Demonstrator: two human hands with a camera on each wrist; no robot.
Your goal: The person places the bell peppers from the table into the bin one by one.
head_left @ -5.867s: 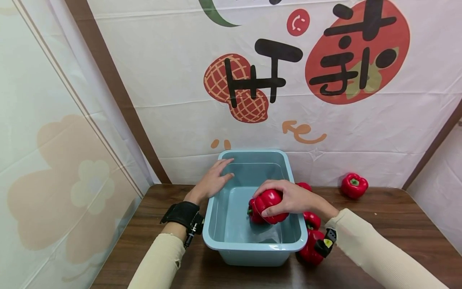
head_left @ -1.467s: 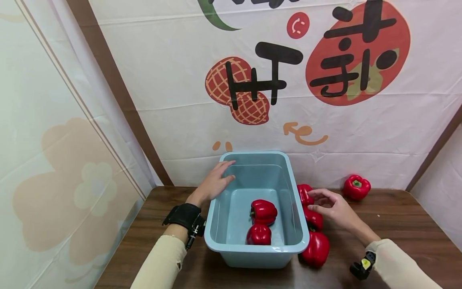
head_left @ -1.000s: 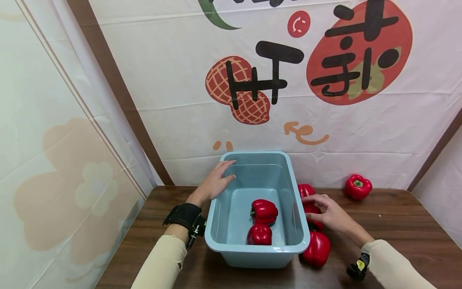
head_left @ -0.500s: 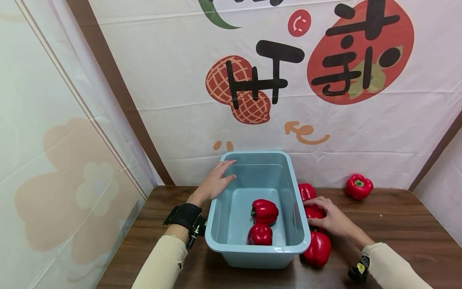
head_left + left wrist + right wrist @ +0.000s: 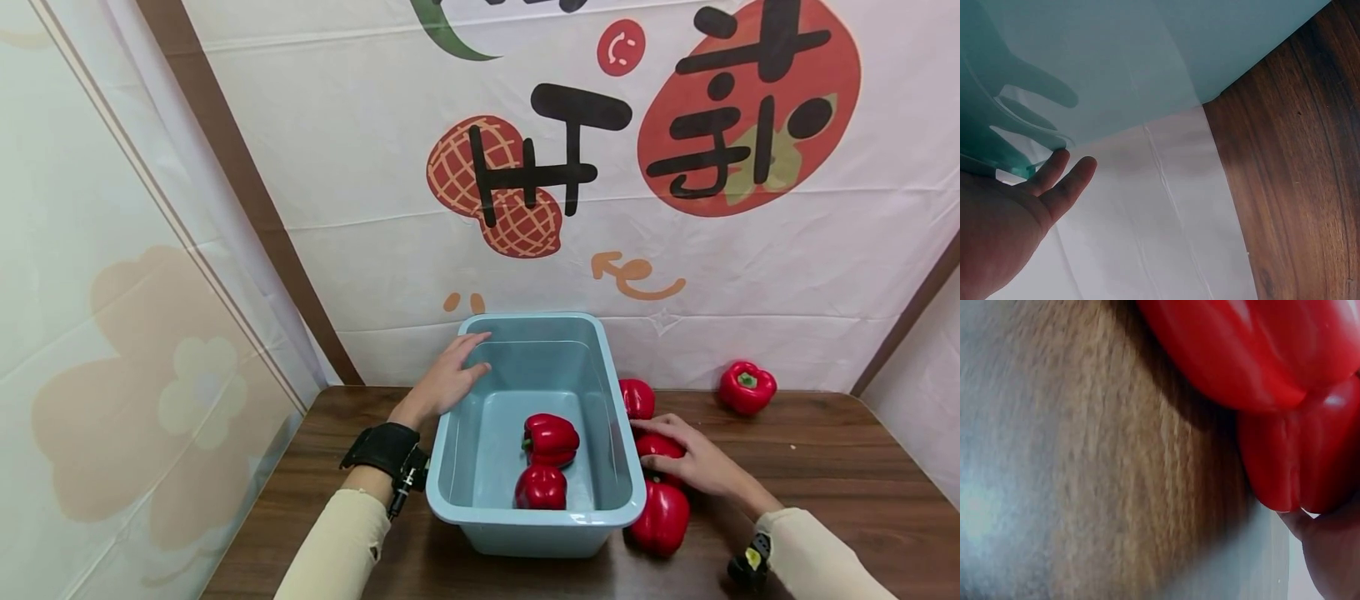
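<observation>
A light blue tub point(image 5: 536, 523) stands on the wooden table point(image 5: 825, 467) with two red bell peppers in it, one point(image 5: 551, 437) behind the other point(image 5: 540, 488). My left hand point(image 5: 457, 367) rests with straight fingers on the tub's far left rim; the left wrist view shows those fingers point(image 5: 1063, 178) under the rim point(image 5: 1016, 165). My right hand point(image 5: 675, 454) lies over a red pepper point(image 5: 654, 444) beside the tub's right wall, fingers curled round it. In the right wrist view this pepper point(image 5: 1288, 450) fills the frame with a fingertip point(image 5: 1329, 550) against it.
Two more peppers lie by the tub's right wall, one behind my right hand point(image 5: 637, 397) and one in front point(image 5: 663, 517). Another pepper point(image 5: 746, 386) sits far right against the printed cloth backdrop point(image 5: 675, 275). A pale curtain point(image 5: 150, 292) closes the left side.
My right hand let go of a pepper in the tub, came out to the right, and has settled down onto the middle pepper beside the tub. The left hand has not moved.
</observation>
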